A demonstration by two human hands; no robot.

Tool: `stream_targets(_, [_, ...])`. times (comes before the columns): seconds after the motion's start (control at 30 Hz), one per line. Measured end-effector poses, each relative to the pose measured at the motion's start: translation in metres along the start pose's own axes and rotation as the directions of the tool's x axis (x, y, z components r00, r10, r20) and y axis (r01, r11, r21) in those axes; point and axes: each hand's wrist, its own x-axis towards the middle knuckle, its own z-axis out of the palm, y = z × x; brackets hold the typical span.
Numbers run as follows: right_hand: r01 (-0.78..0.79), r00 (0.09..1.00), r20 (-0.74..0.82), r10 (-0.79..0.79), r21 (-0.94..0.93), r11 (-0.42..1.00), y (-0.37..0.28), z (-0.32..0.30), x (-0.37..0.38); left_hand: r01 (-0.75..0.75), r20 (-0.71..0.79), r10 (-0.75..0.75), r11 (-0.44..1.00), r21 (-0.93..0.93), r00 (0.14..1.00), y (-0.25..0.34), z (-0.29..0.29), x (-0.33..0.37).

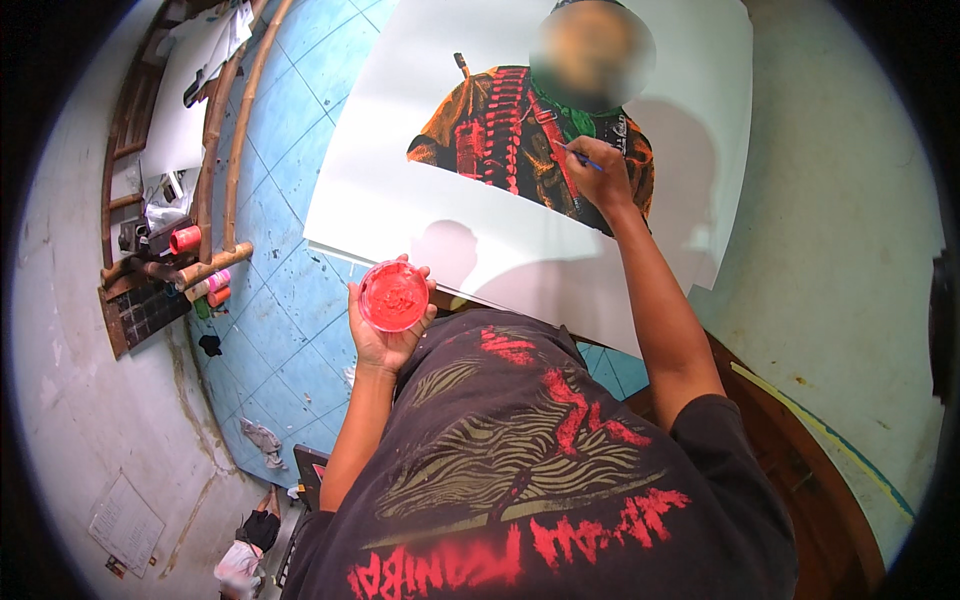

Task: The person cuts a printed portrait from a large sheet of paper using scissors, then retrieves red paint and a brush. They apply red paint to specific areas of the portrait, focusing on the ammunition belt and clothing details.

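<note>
Cupped in my left hand point(382, 345) is a round tub of red paint point(394, 296), its open top facing up. My right hand point(600, 178) pinches a thin blue-handled paintbrush point(584, 158) over a large white sheet point(385, 205). On the sheet is a painted half-figure point(545, 140) in black, orange, green and red, with rows of red cartridge shapes across the chest. The brush points at a red strap on that figure; my fingers hide part of the brush, and whether its tip touches cannot be told. Shadows fall across the paper.
A bamboo rack point(240, 130) stands at the left, holding white papers point(185, 110) and a red paint container point(186, 239). Blue floor tiles point(285, 285) carry dark spots. A crumpled cloth point(262, 442) lies at lower left, and a pale wall point(840, 200) rises at right.
</note>
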Motion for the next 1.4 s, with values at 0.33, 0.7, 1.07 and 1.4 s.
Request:
stream_targets(0.33, [-0.054, 0.997, 0.044, 0.057, -0.058, 0.997, 0.002, 0.003, 0.005, -0.002, -0.008, 0.002, 1.0, 0.006, 1.0, 0.002, 0.0, 0.002])
stream_targets(0.7, [-0.114, 0.994, 0.002, 0.114, -0.018, 0.993, -0.003, -0.004, 0.009, 0.003, -0.011, -0.003, 0.999, -0.035, 1.0, 0.002, 0.002, 0.004])
stream_targets(1.07, [-0.05, 0.996, -0.073, 0.05, -0.002, 0.999, 0.021, 0.013, 0.022, -0.008, -0.026, 0.008, 1.0, -0.022, 1.0, 0.004, 0.0, 0.003])
stream_targets(1.4, [-0.146, 0.988, 0.045, 0.149, -0.063, 0.987, 0.01, 0.002, 0.021, -0.001, -0.036, 0.0, 1.0, -0.023, 0.999, 0.005, 0.003, 0.005])
